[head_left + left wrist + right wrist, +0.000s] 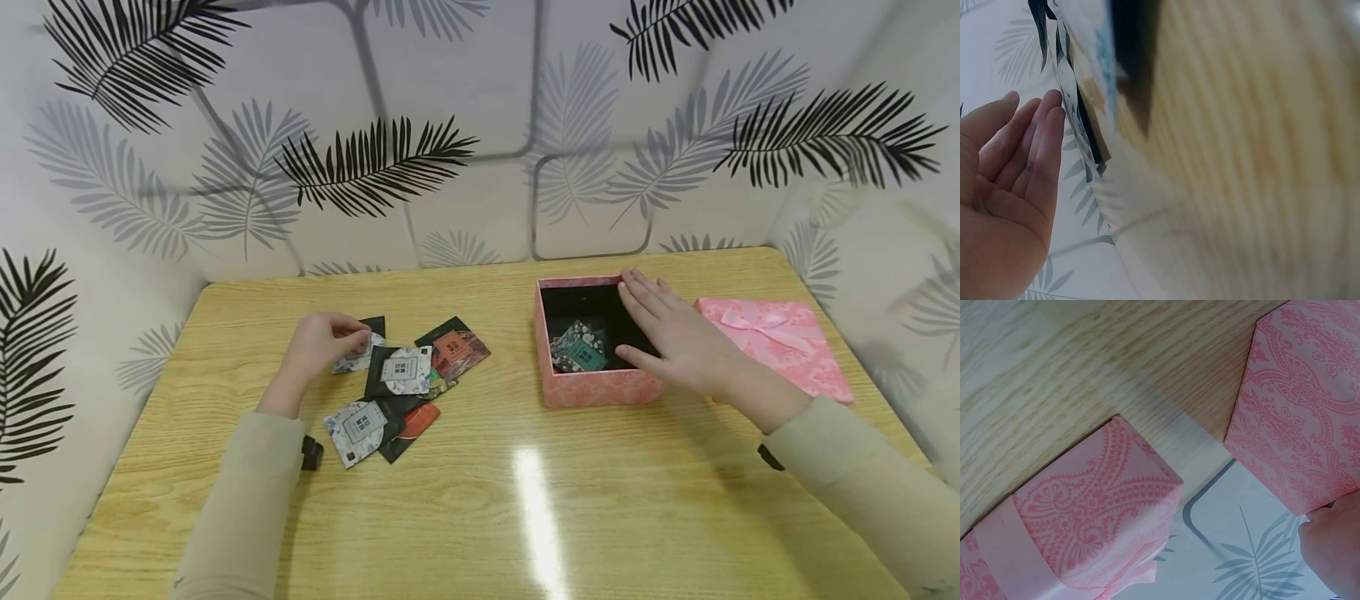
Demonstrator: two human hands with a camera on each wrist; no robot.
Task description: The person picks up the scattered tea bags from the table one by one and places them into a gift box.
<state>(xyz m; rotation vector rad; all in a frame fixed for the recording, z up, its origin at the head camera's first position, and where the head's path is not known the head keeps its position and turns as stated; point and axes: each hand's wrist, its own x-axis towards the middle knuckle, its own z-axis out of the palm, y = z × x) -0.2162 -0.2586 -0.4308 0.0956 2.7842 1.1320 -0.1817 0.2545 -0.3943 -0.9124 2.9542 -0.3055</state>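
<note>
My left hand [315,343] is at the far left of a loose pile of flat packets, its fingertips right at a black and white floral packet [358,362]. In the left wrist view the thumb stands apart from the lightly bent fingers, whose tips meet the packet's edge. My right hand [682,340] rests over the right rim of an open pink patterned box [600,390], fingers straight and spread. Inside the box's black interior lies a green-labelled packet [583,350].
Other packets overlap beside the left hand: a grey-labelled one [405,371], an orange-labelled one [453,347], a floral one [358,432] and a red one [417,422]. The pink lid [813,354] with its ribbon bow lies right of the box. A leaf-patterned curtain [465,200] borders the wooden table [420,525].
</note>
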